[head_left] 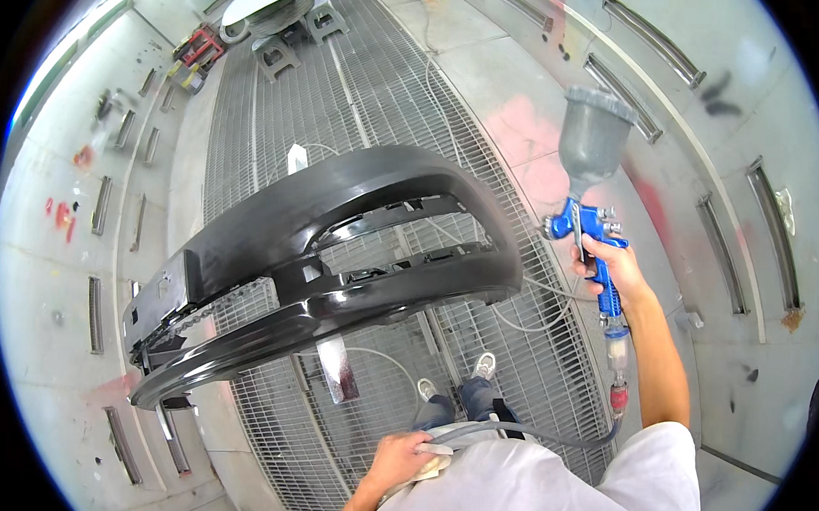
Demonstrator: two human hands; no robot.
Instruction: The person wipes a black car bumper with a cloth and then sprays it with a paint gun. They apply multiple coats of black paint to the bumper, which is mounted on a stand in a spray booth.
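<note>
My right hand (610,269) grips a blue spray gun (575,222) at the right, fingers round its handle and near the trigger. A grey cup (596,131) sits on top of the gun, and a clear fitting (617,354) hangs below it. Low in the middle, my left hand (400,461) is closed on the grey air hose (548,433), with a pale cloth (433,471) at its fingers. A glossy black car bumper (237,230) with openings lies raised across the middle and left, its right end a short way left of the gun.
Below is a metal floor grating (268,140), with loose hoses and my feet on it. Grey stools (328,19) with a round white panel (265,3) stand at the far end, beside a red item (199,45). Paint-marked walls (65,195) with metal slots run along both sides.
</note>
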